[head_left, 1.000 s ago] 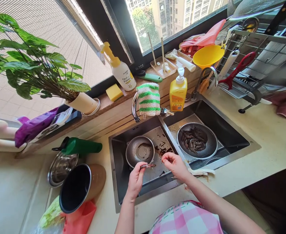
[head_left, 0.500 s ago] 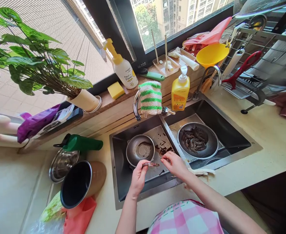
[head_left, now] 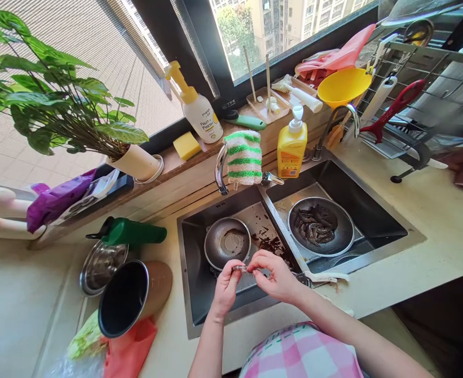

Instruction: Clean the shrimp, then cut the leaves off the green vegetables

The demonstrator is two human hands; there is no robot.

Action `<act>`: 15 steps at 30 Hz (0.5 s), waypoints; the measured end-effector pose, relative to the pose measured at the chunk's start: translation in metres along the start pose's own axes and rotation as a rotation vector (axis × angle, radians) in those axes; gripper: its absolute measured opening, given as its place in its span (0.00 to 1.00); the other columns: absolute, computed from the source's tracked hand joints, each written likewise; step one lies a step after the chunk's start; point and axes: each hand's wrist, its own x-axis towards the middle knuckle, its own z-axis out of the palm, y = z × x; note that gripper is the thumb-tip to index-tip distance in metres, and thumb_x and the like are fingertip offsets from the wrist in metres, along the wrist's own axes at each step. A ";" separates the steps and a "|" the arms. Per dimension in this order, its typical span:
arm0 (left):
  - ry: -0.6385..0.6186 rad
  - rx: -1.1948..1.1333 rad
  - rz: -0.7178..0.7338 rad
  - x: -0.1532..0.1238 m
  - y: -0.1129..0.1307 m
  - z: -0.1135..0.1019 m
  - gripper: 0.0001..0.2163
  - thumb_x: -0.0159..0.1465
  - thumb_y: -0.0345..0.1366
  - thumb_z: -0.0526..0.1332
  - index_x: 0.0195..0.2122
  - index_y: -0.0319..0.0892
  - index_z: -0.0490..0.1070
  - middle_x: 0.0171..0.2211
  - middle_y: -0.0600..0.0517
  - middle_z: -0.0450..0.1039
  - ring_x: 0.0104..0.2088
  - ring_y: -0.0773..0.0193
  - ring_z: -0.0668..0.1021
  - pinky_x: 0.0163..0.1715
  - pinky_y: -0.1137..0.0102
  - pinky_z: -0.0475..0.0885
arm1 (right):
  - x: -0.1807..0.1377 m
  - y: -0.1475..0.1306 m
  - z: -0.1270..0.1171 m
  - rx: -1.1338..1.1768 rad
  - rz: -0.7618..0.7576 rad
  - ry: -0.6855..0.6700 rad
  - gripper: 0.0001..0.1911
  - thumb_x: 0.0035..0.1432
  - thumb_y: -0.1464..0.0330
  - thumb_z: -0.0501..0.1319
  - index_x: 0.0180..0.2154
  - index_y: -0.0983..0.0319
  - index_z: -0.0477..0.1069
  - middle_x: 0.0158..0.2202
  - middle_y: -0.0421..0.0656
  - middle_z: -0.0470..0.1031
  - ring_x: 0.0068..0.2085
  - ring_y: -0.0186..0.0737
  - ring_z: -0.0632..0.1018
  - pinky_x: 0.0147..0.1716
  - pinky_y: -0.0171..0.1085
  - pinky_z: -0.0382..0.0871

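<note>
Over the left basin of the sink [head_left: 231, 320], my left hand [head_left: 226, 286] pinches a shrimp [head_left: 239, 268] between thumb and fingers. My right hand [head_left: 274, 275] is closed at the other end of the same shrimp, its fingertips meeting the left ones and hiding much of it. Beyond the hands, a round mesh strainer bowl [head_left: 215, 251] sits in the left basin, with dark scraps [head_left: 273, 244] on the basin floor beside it. In the right basin, a second strainer bowl [head_left: 347, 236] carries a pile of dark shrimp [head_left: 316, 226].
A white-handled tool [head_left: 328, 276] lies on the sink's front rim by my right wrist. The faucet [head_left: 218, 170] with a striped cloth [head_left: 244, 157] and a yellow soap bottle [head_left: 292, 149] stand behind. Left are a pot [head_left: 158, 286] and a green bottle [head_left: 136, 231]; right, a dish rack [head_left: 407, 152].
My right hand has moved left and closed on the shrimp at my left hand; before, the two were apart. My left hand stays nearly in place.
</note>
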 end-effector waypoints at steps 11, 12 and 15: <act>0.022 0.168 0.081 0.000 0.011 0.005 0.09 0.62 0.40 0.55 0.34 0.42 0.71 0.30 0.53 0.70 0.31 0.67 0.70 0.33 0.74 0.66 | -0.003 0.006 0.006 -0.206 0.008 0.023 0.06 0.53 0.75 0.57 0.31 0.61 0.72 0.30 0.41 0.73 0.33 0.35 0.72 0.34 0.33 0.65; 0.024 0.184 0.088 0.001 0.012 0.006 0.09 0.62 0.40 0.55 0.35 0.41 0.71 0.30 0.52 0.70 0.31 0.67 0.71 0.34 0.74 0.67 | -0.003 0.007 0.006 -0.215 0.006 0.020 0.06 0.54 0.75 0.57 0.31 0.61 0.72 0.30 0.41 0.73 0.33 0.35 0.72 0.33 0.33 0.65; 0.021 0.235 0.104 0.001 0.012 0.008 0.10 0.63 0.39 0.54 0.35 0.41 0.71 0.30 0.52 0.71 0.31 0.66 0.72 0.34 0.74 0.67 | -0.003 0.008 0.005 -0.230 0.010 0.022 0.06 0.54 0.74 0.57 0.31 0.61 0.72 0.30 0.41 0.73 0.33 0.35 0.72 0.33 0.32 0.65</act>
